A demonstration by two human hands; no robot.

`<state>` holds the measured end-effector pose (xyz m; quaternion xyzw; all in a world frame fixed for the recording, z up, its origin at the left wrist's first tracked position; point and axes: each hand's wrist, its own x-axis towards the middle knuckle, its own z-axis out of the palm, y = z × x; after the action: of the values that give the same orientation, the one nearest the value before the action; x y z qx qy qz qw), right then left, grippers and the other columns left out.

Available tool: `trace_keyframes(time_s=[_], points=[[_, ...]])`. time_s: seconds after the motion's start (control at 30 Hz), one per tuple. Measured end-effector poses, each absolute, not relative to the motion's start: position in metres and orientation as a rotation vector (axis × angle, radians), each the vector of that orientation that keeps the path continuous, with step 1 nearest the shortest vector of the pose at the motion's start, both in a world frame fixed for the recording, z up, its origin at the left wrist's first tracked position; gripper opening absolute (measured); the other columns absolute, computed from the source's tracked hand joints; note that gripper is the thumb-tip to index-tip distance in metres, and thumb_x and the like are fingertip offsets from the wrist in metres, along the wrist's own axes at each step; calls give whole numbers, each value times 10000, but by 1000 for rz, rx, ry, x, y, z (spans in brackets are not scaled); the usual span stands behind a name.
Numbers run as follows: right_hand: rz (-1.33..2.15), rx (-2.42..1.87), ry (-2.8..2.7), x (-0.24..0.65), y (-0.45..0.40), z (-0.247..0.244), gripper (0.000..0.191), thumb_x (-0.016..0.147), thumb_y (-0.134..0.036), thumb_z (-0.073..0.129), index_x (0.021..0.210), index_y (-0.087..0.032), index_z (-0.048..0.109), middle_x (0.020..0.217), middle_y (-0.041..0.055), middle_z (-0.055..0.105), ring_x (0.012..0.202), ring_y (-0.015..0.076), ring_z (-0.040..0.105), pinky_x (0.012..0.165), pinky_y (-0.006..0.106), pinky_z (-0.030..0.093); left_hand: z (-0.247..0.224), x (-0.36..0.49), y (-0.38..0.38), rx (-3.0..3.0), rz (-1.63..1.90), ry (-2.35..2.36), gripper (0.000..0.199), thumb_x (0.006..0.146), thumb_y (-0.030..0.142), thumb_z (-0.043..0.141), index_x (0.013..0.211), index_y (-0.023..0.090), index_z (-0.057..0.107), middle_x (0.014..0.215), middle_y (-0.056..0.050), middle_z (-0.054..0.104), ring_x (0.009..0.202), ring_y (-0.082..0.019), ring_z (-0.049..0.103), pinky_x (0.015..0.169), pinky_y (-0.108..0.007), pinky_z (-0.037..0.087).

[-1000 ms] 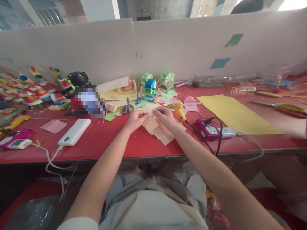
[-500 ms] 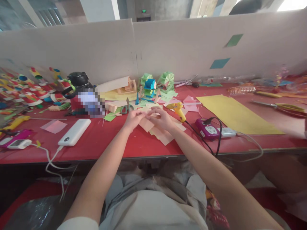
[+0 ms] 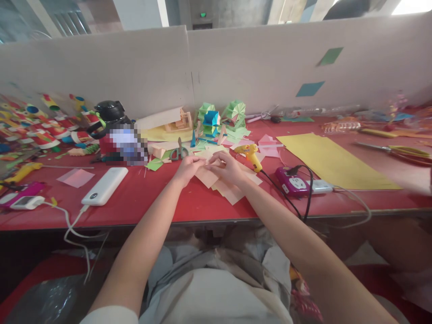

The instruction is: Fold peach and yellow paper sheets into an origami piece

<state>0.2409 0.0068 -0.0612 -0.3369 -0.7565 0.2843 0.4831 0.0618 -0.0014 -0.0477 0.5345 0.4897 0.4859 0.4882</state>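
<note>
My left hand (image 3: 189, 169) and my right hand (image 3: 225, 165) meet at the middle of the red table, fingertips pinched close together. What lies between them is too small to make out. Under and beside them are overlapping cream paper sheets (image 3: 231, 192). Just right of my right hand lies a yellow glue gun (image 3: 250, 155). Grey-handled scissors (image 3: 179, 151) rest behind my left hand. Green folded paper shapes (image 3: 235, 113) and a blue one (image 3: 211, 119) stand behind the hands.
On the red table (image 3: 148, 208), a white power bank (image 3: 105, 186) lies left and a purple power strip (image 3: 292, 182) right, both with cables. A yellow sheet (image 3: 334, 161) and open scissors (image 3: 398, 150) lie farther right. Colourful paper figures (image 3: 45, 137) crowd the left.
Both hands stay nearly in place, with only slight finger movement. The paper beneath them looks almost unchanged.
</note>
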Motion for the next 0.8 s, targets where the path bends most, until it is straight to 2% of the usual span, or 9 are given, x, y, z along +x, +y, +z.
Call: trace_keyframes(time_s=[0.13, 0.33, 0.57, 0.67, 0.8], points=[[675, -788, -1848, 241, 8, -62, 223, 831, -435, 684, 866, -215, 668, 975, 55, 575, 972, 206, 575, 891, 369, 447, -45, 63, -3, 1285, 1159, 1157, 303, 616, 381, 766, 803, 142, 762, 842, -86, 735, 811, -225, 648, 768, -338, 473], [686, -802, -1841, 239, 9, -63, 238, 847, -449, 656, 852, -212, 681, 977, 65, 560, 976, 215, 569, 905, 391, 450, -45, 64, -4, 1221, 1151, 1115, 261, 600, 342, 783, 776, 153, 747, 764, -58, 716, 779, -204, 648, 768, -326, 473], [669, -798, -1846, 240, 8, -61, 171, 843, -360, 623, 862, -193, 657, 987, 76, 557, 977, 217, 577, 904, 402, 448, -44, 63, -7, 1327, 1113, 1061, 387, 612, 439, 827, 838, 135, 750, 847, -82, 736, 861, -225, 653, 843, -346, 463], [657, -813, -1846, 240, 7, -60, 174, 843, -368, 600, 854, -196, 625, 965, 63, 575, 942, 202, 576, 871, 379, 449, -43, 64, -7, 1336, 1119, 1054, 412, 610, 469, 828, 838, 136, 749, 853, -86, 743, 864, -232, 659, 852, -354, 465], [622, -922, -1821, 240, 3, -57, 220, 814, -415, 621, 846, -204, 565, 895, 38, 603, 837, 185, 554, 747, 333, 437, -43, 64, -6, 1335, 1120, 1079, 405, 612, 468, 823, 832, 137, 747, 833, -89, 746, 834, -238, 665, 809, -353, 480]])
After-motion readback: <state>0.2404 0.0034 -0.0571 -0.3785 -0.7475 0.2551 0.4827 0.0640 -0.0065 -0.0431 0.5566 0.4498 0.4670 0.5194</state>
